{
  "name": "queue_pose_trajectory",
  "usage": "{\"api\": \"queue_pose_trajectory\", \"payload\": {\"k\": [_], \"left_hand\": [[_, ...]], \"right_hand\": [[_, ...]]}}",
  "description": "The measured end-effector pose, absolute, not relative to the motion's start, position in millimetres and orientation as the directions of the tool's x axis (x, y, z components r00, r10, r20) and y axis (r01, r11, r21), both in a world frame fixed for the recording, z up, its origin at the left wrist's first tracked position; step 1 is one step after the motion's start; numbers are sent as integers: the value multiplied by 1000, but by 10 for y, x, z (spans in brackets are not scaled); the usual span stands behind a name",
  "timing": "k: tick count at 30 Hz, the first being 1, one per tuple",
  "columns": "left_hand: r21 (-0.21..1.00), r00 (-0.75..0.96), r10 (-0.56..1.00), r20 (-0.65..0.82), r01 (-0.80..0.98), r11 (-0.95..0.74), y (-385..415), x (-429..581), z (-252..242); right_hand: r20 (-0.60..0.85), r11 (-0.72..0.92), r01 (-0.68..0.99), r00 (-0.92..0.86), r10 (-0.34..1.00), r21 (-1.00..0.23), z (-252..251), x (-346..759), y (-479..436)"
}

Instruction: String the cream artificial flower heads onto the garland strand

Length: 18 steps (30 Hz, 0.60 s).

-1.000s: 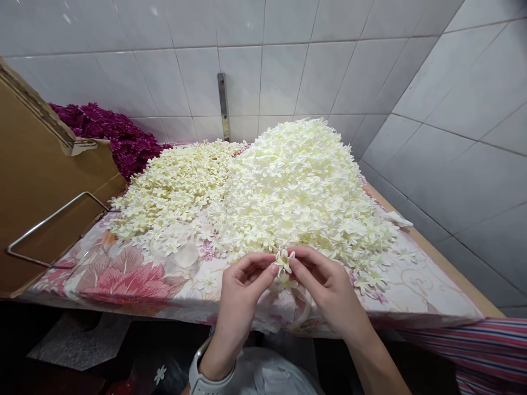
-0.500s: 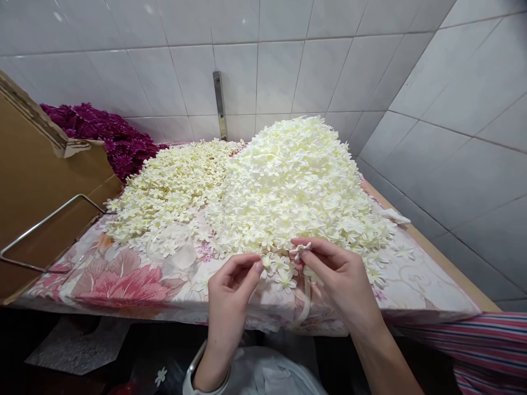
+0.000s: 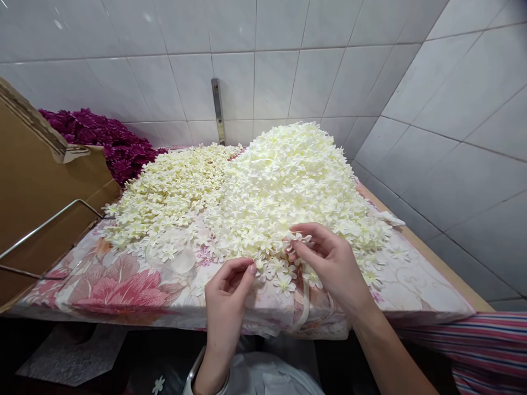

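My right hand (image 3: 331, 266) is closed, pinching a small white artificial flower (image 3: 300, 237) between thumb and fingers at the front of a tall heap of white flowers (image 3: 292, 181). Lower and to the left, my left hand (image 3: 228, 293) has its thumb and index fingertip pressed together. What they hold, if anything, is too small to make out. Several loose flowers (image 3: 284, 282) lie on the cloth between the two hands. Below my right hand, a pale strap (image 3: 305, 307) hangs down over the table's front edge.
A lower, cream-coloured flower heap (image 3: 177, 184) adjoins the tall one. Purple flowers (image 3: 105, 140) lie behind a cardboard box (image 3: 45, 186) with a wire handle (image 3: 49, 222). A clear plastic dish (image 3: 183, 260) rests on the flowered tablecloth (image 3: 123, 285). Tiled walls border the back and right.
My right hand has moved a little up and left with the pinched flower, toward the heap. The left hand has shifted slightly left, still pinched. The camera view has tilted slightly.
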State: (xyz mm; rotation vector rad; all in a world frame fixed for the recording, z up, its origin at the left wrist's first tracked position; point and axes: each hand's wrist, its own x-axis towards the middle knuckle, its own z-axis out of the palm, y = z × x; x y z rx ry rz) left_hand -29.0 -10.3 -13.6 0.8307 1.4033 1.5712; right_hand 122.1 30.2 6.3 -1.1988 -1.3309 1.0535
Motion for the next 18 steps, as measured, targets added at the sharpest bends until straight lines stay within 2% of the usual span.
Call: {"api": "queue_pose_trajectory", "payload": {"k": [3,12,18], "left_hand": [[988,-416,908,-58,-152,-6,-113,-291,-138],[994,-412,910,-55,-107,12,-111,-312,-152],[993,-410,910,-59,-119,11,-111,-317,-166]], "right_hand": [[118,118,98,-11,993,-988,54,1210,304],[112,112,1,79,991,-994,46,1185,305],[113,115,51,-26,993,-992,236,1310,412]]}}
